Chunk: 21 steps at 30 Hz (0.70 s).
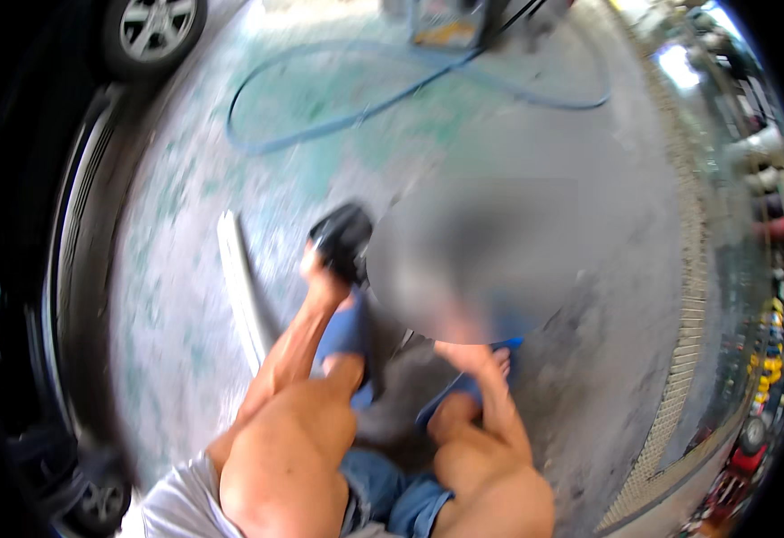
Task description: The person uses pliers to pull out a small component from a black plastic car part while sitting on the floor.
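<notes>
My left hand point(322, 276) is closed round the edge of a glossy black rounded piece point(345, 233), held above the floor in front of my left foot. What kind of part it is cannot be made out. My right hand point(463, 353) reaches in beside my right foot, its fingers lost in a blurred grey patch. Whatever lies under that patch is hidden. To the left of my left forearm, a long pale strip point(241, 282) lies on the floor, its near end behind my arm.
A blue hose point(320, 130) loops over the worn green-grey floor ahead, near a box-like stand point(446, 25). Along the left stands a dark car with a spoked wheel point(154, 29). A tan textured strip point(689, 314) and shelving with many small colourful items point(770, 359) run down the right.
</notes>
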Each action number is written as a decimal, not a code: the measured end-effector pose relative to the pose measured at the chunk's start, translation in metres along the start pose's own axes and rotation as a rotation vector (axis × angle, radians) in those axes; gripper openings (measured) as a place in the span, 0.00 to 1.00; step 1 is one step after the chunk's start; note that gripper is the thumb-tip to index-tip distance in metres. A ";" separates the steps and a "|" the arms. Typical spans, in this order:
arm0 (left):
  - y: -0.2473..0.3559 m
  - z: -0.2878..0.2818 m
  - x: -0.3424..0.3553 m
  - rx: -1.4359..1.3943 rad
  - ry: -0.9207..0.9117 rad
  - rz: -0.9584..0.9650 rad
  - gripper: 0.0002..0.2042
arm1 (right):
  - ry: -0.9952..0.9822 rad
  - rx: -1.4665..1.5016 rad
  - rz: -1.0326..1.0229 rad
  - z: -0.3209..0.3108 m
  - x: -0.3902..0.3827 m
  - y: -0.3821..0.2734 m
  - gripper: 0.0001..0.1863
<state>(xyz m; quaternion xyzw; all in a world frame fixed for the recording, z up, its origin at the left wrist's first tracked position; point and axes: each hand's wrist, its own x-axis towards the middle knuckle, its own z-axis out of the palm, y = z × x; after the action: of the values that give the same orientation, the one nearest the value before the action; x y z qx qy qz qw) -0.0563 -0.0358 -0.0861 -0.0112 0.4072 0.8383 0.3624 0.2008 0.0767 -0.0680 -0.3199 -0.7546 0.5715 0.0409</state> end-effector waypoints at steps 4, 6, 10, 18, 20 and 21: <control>0.030 0.018 0.000 0.054 -0.080 0.084 0.33 | -0.042 0.443 -0.016 -0.059 -0.033 -0.042 0.25; 0.030 0.039 -0.001 0.077 -0.111 0.081 0.31 | -0.102 0.296 -0.254 -0.108 -0.059 -0.042 0.32; 0.038 0.051 -0.003 0.135 -0.194 0.124 0.30 | -0.353 1.225 -0.247 -0.110 -0.093 -0.107 0.53; 0.012 0.076 -0.008 0.209 -0.256 0.039 0.33 | -0.404 1.609 -0.115 -0.047 -0.080 -0.031 0.49; 0.015 0.074 -0.004 0.248 -0.299 0.059 0.33 | -0.370 1.550 -0.160 -0.062 -0.064 -0.044 0.50; 0.016 0.076 -0.002 0.243 -0.295 0.065 0.33 | -0.421 1.464 -0.228 -0.072 -0.060 -0.051 0.51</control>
<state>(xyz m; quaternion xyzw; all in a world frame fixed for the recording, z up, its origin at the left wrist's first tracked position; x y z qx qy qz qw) -0.0436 0.0087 -0.0242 0.1689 0.4482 0.7868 0.3894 0.2569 0.0974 0.0202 -0.0158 -0.2043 0.9662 0.1562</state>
